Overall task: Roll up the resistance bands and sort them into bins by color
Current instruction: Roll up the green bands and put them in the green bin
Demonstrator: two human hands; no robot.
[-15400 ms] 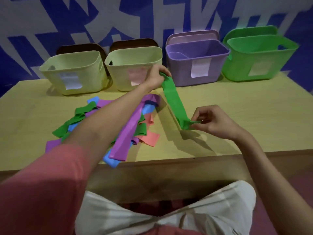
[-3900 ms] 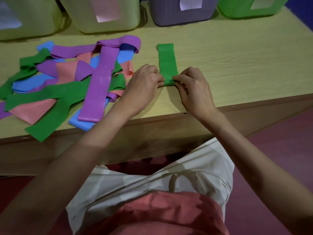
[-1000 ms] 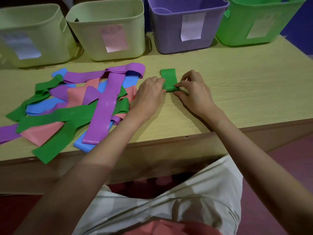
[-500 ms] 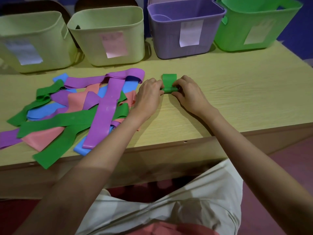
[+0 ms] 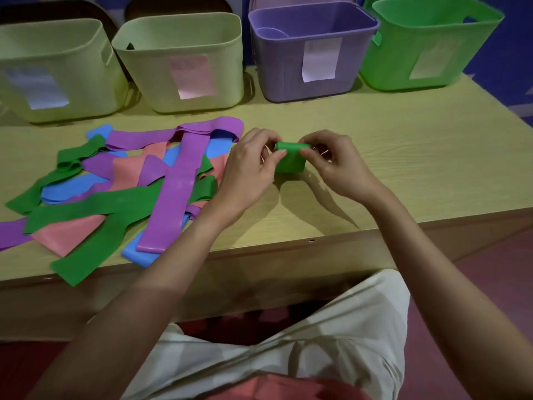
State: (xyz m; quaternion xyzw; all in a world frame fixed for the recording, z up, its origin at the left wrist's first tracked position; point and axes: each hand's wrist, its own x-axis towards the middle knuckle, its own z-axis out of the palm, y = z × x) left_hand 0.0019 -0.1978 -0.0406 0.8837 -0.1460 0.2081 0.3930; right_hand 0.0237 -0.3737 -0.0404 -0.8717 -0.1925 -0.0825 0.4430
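A green resistance band (image 5: 290, 160), rolled into a short thick roll, is held just above the table between both hands. My left hand (image 5: 248, 171) pinches its left end and my right hand (image 5: 334, 166) pinches its right end. To the left lies a loose pile of bands (image 5: 129, 186) in green, purple, blue and pink. Along the back stand a green bin (image 5: 432, 44), a purple bin (image 5: 314, 50) and two pale yellow bins (image 5: 184, 62) (image 5: 54, 67), each with a paper label.
The wooden table (image 5: 403, 157) has its front edge close to my lap. The pile of bands reaches that front edge on the left. Behind the bins are dark chair backs and a blue and white wall.
The green band has been rolled up fully; its flat tail on the table is gone. Both hands now hold the roll slightly lifted off the table.
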